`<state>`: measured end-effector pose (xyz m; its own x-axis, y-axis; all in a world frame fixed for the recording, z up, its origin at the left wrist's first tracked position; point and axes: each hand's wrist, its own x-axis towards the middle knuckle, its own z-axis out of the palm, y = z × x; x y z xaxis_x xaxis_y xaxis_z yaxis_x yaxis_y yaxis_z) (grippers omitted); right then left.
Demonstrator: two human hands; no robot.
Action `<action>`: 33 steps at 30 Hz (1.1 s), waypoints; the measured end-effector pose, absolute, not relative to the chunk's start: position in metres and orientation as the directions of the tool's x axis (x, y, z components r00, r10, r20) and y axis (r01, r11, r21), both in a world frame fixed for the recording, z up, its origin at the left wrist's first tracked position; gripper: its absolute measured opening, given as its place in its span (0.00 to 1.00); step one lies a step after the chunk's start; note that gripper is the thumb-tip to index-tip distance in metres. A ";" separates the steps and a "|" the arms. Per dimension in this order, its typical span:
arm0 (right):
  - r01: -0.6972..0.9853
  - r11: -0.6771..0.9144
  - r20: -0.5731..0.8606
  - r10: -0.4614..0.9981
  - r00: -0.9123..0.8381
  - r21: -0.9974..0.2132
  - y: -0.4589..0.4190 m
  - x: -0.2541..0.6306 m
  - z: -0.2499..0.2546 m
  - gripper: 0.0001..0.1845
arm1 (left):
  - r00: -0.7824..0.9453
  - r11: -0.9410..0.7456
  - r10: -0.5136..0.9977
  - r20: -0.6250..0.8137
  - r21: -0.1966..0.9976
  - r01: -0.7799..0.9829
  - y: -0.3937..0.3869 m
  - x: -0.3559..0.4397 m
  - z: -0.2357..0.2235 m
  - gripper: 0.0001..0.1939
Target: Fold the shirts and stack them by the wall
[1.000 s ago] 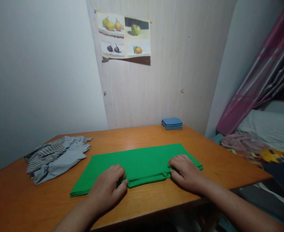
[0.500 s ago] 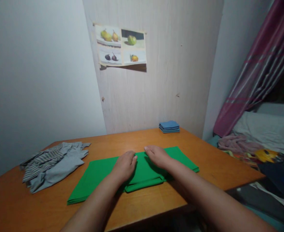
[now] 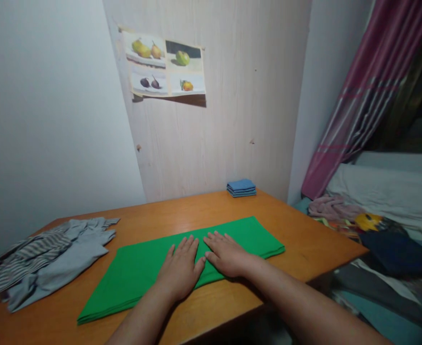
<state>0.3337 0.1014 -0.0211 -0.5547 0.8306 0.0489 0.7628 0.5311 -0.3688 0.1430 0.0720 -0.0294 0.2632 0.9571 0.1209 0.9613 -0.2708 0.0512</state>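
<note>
A green cloth (image 3: 139, 268), folded into a long flat strip of several layers, lies slantwise across the wooden table (image 3: 211, 316). On its middle rests my left hand (image 3: 182, 268), palm down with the fingers spread. Just to the right, my right hand (image 3: 227, 254) is also pressed flat on the cloth, fingers apart. The two thumbs almost meet near the cloth's front edge. Neither hand grips the fabric. Part of the front edge is hidden beneath my hands.
Crumpled grey and striped clothing (image 3: 60, 258) lies on the table's left side. A neatly folded blue stack (image 3: 241, 188) sits at the back right corner. Beyond the table's right edge are a pinkish cloth (image 3: 333, 207), a dark blue cloth (image 3: 398, 251) and a purple curtain (image 3: 344, 120).
My hands let go of the front edge, moved inward over the cloth and now lie flat on it. The raised front fold is no longer visible. The view has shifted somewhat to the right.
</note>
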 end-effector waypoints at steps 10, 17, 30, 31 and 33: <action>0.870 0.308 0.101 0.951 -0.292 -0.384 0.113 0.355 -0.007 0.38 | 0.248 -0.251 0.962 0.117 0.009 0.968 0.074 0.143 -0.029 0.35; 0.860 0.371 0.070 0.926 -0.370 -0.351 0.087 0.381 -0.015 0.33 | 0.230 -0.232 0.970 0.083 0.020 0.973 0.073 0.145 -0.026 0.35; 0.946 0.273 0.137 0.958 -0.251 -0.176 0.075 0.402 0.009 0.17 | 0.242 -0.252 0.965 0.102 0.106 0.962 0.070 0.145 -0.024 0.35; 0.936 0.288 0.148 0.954 -0.262 -0.203 0.072 0.400 0.010 0.17 | 0.240 -0.252 0.965 0.110 0.115 0.961 0.070 0.145 -0.024 0.35; 0.901 0.351 0.188 0.932 -0.310 -0.253 0.070 0.394 0.012 0.17 | 0.239 -0.254 0.963 0.121 0.130 0.958 0.070 0.145 -0.025 0.35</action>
<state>0.3935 0.0697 0.0119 -0.3103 0.9319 0.1880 0.9014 0.3512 -0.2531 0.1452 0.0704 -0.0253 0.2392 0.9633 0.1214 0.9583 -0.2544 0.1304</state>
